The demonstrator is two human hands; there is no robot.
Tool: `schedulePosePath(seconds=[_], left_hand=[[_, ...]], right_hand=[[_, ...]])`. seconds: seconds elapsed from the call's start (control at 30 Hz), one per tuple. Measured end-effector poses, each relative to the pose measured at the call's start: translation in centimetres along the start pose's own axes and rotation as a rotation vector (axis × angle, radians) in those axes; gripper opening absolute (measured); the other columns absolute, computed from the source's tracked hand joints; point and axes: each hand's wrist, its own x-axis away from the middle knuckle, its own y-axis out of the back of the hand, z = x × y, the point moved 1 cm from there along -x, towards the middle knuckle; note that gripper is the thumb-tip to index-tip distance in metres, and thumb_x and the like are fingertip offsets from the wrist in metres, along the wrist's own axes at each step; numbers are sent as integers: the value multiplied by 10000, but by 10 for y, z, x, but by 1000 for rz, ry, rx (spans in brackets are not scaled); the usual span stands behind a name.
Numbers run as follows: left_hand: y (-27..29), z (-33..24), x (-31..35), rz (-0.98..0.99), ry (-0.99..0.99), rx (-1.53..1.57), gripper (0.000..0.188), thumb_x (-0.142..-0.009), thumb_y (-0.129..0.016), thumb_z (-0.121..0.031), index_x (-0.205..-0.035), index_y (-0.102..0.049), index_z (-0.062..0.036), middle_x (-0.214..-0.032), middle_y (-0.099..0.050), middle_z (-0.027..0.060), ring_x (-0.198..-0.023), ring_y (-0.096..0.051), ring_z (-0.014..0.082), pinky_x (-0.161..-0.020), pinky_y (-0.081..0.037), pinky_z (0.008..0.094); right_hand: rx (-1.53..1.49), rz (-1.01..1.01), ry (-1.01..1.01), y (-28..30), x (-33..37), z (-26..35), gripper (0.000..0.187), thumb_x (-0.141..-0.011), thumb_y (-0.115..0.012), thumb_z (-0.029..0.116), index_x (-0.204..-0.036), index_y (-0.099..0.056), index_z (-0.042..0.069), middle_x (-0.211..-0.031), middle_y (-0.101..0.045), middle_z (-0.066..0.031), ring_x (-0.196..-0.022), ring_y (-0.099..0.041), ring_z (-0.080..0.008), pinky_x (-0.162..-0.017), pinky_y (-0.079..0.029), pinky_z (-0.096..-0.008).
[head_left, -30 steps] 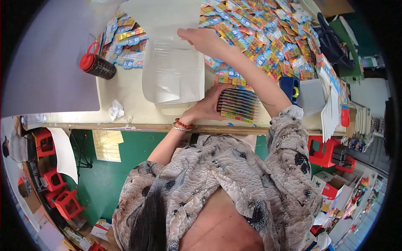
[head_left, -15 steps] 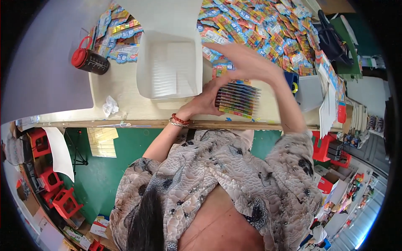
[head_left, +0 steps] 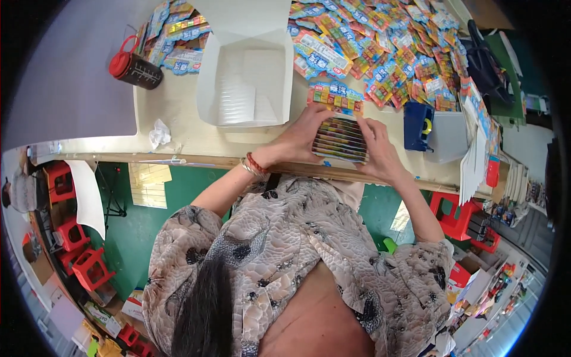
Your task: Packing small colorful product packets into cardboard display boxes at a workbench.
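Near the table's front edge, a stack of flat, colourful packets (head_left: 340, 140) is gripped from both sides. My left hand (head_left: 303, 135) is closed on its left side, and my right hand (head_left: 380, 149) presses its right side with bent fingers. Just beyond the stack lies a bright packet (head_left: 336, 96) with a blue scalloped top and rows of coloured squares, face up. To the left of my hands stands an open white box (head_left: 202, 89) with its lid raised at the back; ribbed, whitish material shows inside.
A large heap of similar packets (head_left: 380, 47) covers the back right. A blue tape dispenser (head_left: 414, 125) stands right of my hands. At left are a dark bottle (head_left: 140, 72) with a red lid and crumpled tissue (head_left: 159, 134). Red stools (head_left: 92, 268) are on the floor.
My right hand has come down from the heap to the right side of the stack. A packet now lies more plainly in view beyond it. The view has shifted slightly.
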Motion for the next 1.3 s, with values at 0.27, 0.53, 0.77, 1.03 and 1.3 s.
schedulePosePath(seconds=[0.27, 0.53, 0.77, 1.03, 1.3], left_hand=[[147, -114, -5, -141, -93, -412, 897, -522, -847, -155, -1311, -424, -96, -1250, -486, 170, -1193, -445, 364, -1017, -344, 467], [219, -18, 36, 14, 231, -409, 1149, -545, -856, -295, -1468, -201, -100, -1300, -489, 139, -1270, -418, 275, -1101, -172, 413], [192, 2, 38, 216, 274, -652, 1162, -571, -836, -465, -1476, -189, -130, -1320, -473, 138, -1250, -468, 303, -1093, -88, 603], [201, 14, 31, 482, 410, -993, 1242, -591, -622, -814, -1518, -107, -167, -1469, -320, 184, -1393, -283, 292, -1093, -14, 661], [185, -7, 3, 551, 558, -824, 1149, -615, -790, -557, -1515, -159, -223, -1334, -537, 118, -1324, -409, 313, -1124, 31, 569]], right_hand=[[161, -408, 306, 84, -63, 93, 1030, -529, -793, 124, -1447, -334, 206, -1209, -470, -138, -1114, -467, -375, -910, -404, -462], [60, -132, 333, 10, -182, 102, 1088, -551, -781, 246, -1472, -220, 112, -1168, -479, -228, -1030, -517, -390, -888, -454, -450], [61, -5, 284, -16, -180, 79, 1207, -506, -801, 274, -1493, -124, 116, -1178, -480, -224, -1060, -515, -377, -986, -373, -469], [388, 335, 203, -25, -192, 98, 1293, -566, -815, 404, -1515, 28, 155, -1268, -466, -217, -1206, -482, -353, -1100, -137, -590], [410, 205, 331, -21, -187, 77, 1254, -571, -814, 423, -1515, -30, 168, -1398, -385, -211, -1339, -352, -346, -1110, -94, -604]])
